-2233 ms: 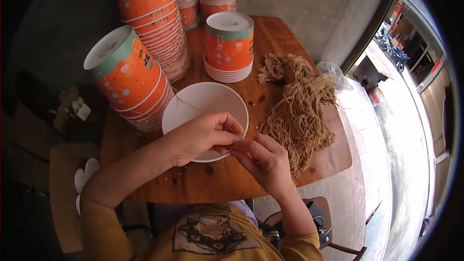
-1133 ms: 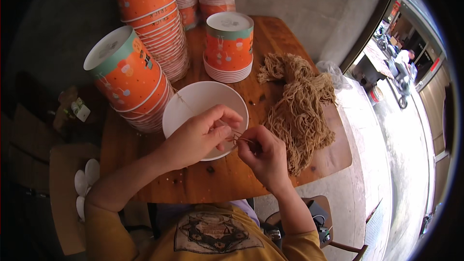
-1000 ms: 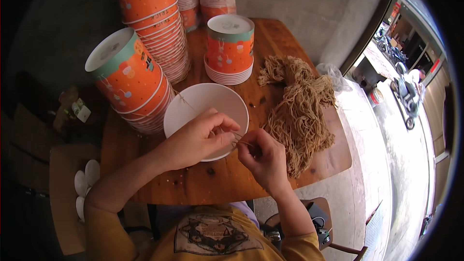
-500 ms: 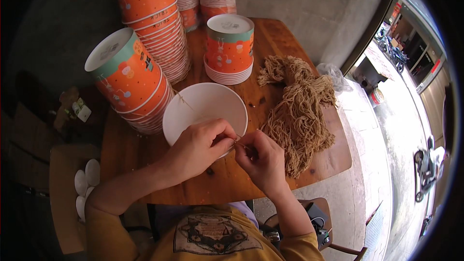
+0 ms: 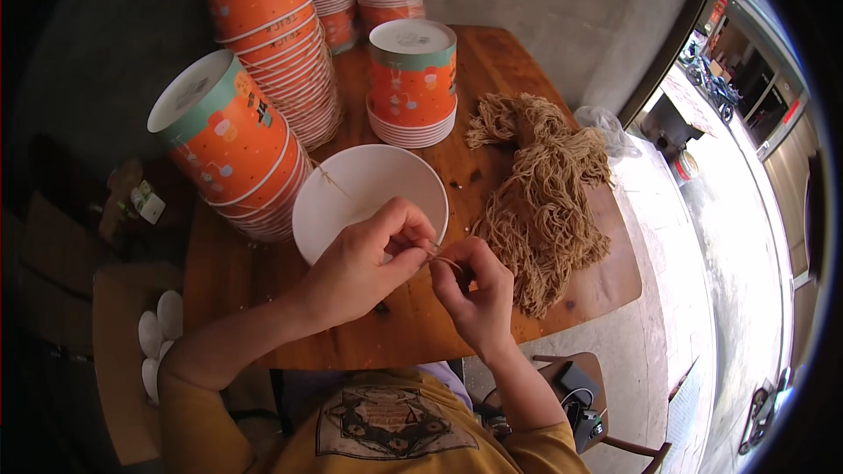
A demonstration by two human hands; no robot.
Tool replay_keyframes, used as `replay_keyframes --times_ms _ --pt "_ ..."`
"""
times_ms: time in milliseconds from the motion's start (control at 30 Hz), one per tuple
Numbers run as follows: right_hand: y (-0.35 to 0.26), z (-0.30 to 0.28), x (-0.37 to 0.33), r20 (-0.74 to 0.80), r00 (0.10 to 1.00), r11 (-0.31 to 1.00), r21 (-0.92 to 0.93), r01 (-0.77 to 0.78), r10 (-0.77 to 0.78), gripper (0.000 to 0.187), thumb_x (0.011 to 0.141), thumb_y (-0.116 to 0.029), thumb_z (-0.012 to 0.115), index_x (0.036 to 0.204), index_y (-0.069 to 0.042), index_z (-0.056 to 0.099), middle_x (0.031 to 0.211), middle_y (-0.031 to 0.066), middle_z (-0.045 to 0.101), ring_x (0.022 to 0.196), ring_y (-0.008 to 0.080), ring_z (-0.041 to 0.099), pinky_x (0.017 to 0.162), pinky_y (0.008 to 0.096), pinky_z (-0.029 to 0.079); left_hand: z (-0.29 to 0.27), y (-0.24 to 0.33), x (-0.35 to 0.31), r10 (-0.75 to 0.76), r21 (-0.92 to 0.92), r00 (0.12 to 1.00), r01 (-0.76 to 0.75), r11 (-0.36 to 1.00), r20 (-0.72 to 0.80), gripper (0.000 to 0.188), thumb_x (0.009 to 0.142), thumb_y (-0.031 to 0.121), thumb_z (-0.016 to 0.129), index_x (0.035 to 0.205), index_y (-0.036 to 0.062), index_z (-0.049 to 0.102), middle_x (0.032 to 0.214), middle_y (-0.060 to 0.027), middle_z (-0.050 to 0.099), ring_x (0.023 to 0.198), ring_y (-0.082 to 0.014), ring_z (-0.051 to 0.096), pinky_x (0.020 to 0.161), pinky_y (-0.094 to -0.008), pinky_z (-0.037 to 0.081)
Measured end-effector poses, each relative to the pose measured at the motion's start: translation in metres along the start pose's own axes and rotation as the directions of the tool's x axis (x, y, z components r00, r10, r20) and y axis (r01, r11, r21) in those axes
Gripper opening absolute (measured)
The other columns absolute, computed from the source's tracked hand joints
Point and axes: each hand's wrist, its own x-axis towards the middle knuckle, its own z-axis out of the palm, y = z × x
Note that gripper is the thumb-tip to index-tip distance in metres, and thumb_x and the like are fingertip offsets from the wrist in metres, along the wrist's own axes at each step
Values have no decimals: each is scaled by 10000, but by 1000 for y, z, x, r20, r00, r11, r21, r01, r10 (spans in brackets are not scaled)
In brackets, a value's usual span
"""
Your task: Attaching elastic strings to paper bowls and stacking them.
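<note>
My left hand (image 5: pixel 367 256) and my right hand (image 5: pixel 479 288) meet over the near rim of an open white paper bucket (image 5: pixel 369 177), fingertips almost touching. Each pinches a thin brown twine (image 5: pixel 450 262), which makes a small loop by my right fingers. The exact crossing of the strands is too fine to make out. Another bit of twine crosses the bucket's far left rim. To the right of my right hand lies a tangled heap of tan twine (image 5: pixel 553 202) in loose strands.
Orange and green paper buckets (image 5: pixel 224 136) stand upside down in a stack at left, with a taller stack (image 5: pixel 272 44) behind. A shorter stack (image 5: pixel 413 79) stands farther back on the wooden table (image 5: pixel 575 298). At lower left sits a cardboard box (image 5: pixel 123 342) with white round pieces.
My hands stay close together, and the twine at my right fingers now curves into a clearer loop. Outside, a scooter has moved down the street toward the lower right.
</note>
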Motion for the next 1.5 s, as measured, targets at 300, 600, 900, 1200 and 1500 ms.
replay_keyframes --times_ms 300,600,900,1200,1500 --pt "4 -4 -4 250 877 652 592 -474 410 110 956 -113 636 964 -29 566 830 -82 545 716 11 473 657 161 398 -5 -3 2 69 2 990 -70 998 125 224 962 17 570 1161 49 473 898 -2 563 859 -75 562 807 -254 479" --pt "15 0 -8 -146 961 968 -123 218 -235 227 843 -34 724 1029 -63 597 691 20 557 547 118 524 483 273 427 -2 -4 8 11 -117 989 6 993 149 232 971 16 556 1179 43 456 930 2 537 861 -55 525 774 -237 461" --pt "16 -2 0 -47 881 840 -329 431 -470 288 756 29 727 1005 -67 619 704 53 577 567 220 563 495 332 448 -2 1 7 -78 -159 982 106 981 172 266 957 -22 546 1196 51 453 929 -1 529 851 -70 520 783 -247 466" --pt "16 2 -3 -111 950 948 -164 272 -292 216 763 38 702 939 -59 622 729 66 606 602 210 602 538 309 484 2 5 1 46 153 985 -72 986 164 348 915 -35 580 1230 40 451 900 -64 523 831 -154 551 786 -300 485" --pt "22 0 -5 -133 957 962 -125 243 -259 211 754 44 696 921 -64 629 706 64 595 578 179 588 533 281 477 3 4 2 166 395 980 -195 898 107 104 915 16 594 999 18 532 974 -130 576 902 -326 606 774 -387 495"
